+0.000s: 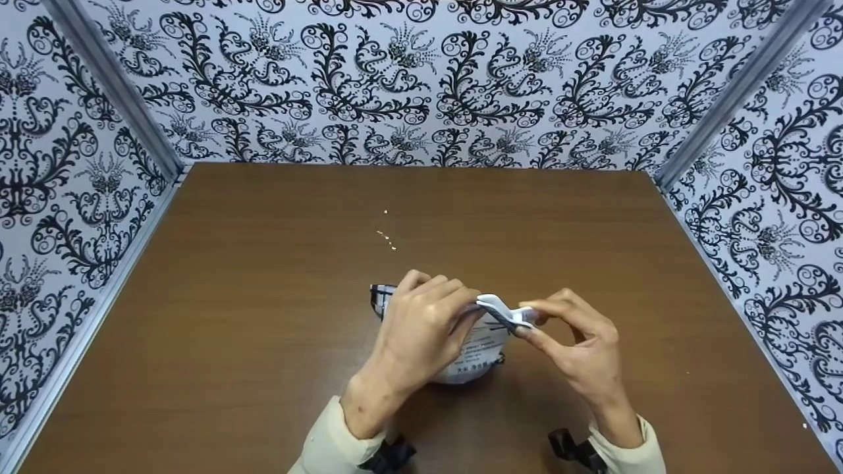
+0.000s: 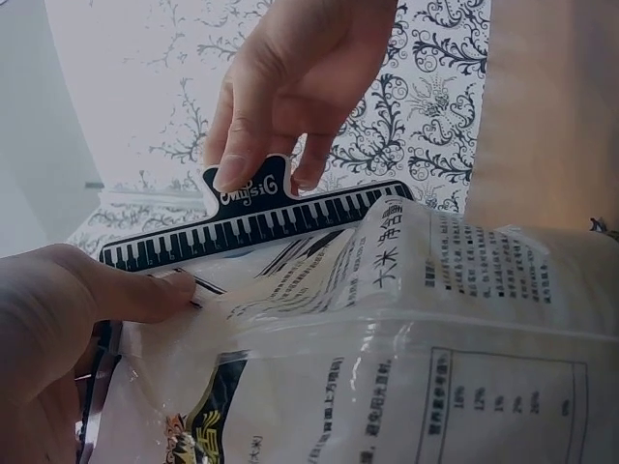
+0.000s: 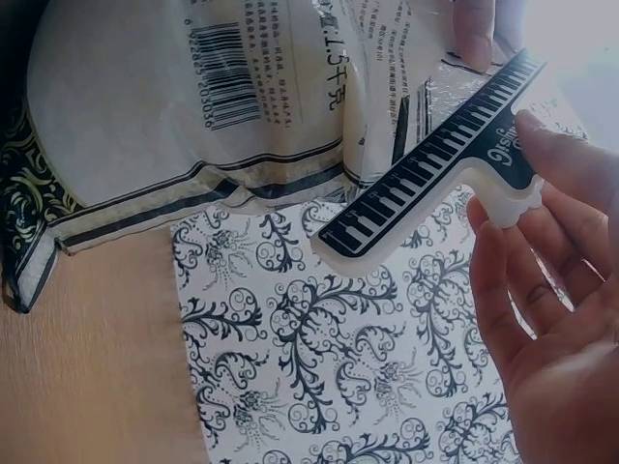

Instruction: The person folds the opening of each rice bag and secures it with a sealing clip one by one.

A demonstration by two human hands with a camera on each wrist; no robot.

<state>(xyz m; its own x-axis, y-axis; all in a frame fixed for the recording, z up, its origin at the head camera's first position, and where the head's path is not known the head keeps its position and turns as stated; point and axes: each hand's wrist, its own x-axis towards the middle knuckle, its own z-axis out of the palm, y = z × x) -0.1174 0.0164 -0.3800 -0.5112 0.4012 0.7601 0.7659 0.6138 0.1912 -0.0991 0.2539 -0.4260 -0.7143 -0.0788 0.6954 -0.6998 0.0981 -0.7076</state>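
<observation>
A clear and white plastic rice bag (image 1: pixel 479 352), printed with black text, stands on the table under both hands. My left hand (image 1: pixel 421 322) grips its folded top edge, thumb pressed on the film in the left wrist view. My right hand (image 1: pixel 583 336) pinches the handle of a long sealing clip (image 2: pixel 256 232) between thumb and fingers. The clip is white with a black piano-key face and the word "Music". Its long bar lies along the bag's top edge; in the right wrist view the near end of the clip (image 3: pixel 358 242) sticks out past the bag.
A few small white grains (image 1: pixel 386 237) lie on the brown table (image 1: pixel 263 263) beyond the bag. Patterned black-and-white panels (image 1: pixel 408 79) with grey metal posts (image 1: pixel 118 85) enclose the back and sides. Black straps (image 1: pixel 388 454) hang at the wrists.
</observation>
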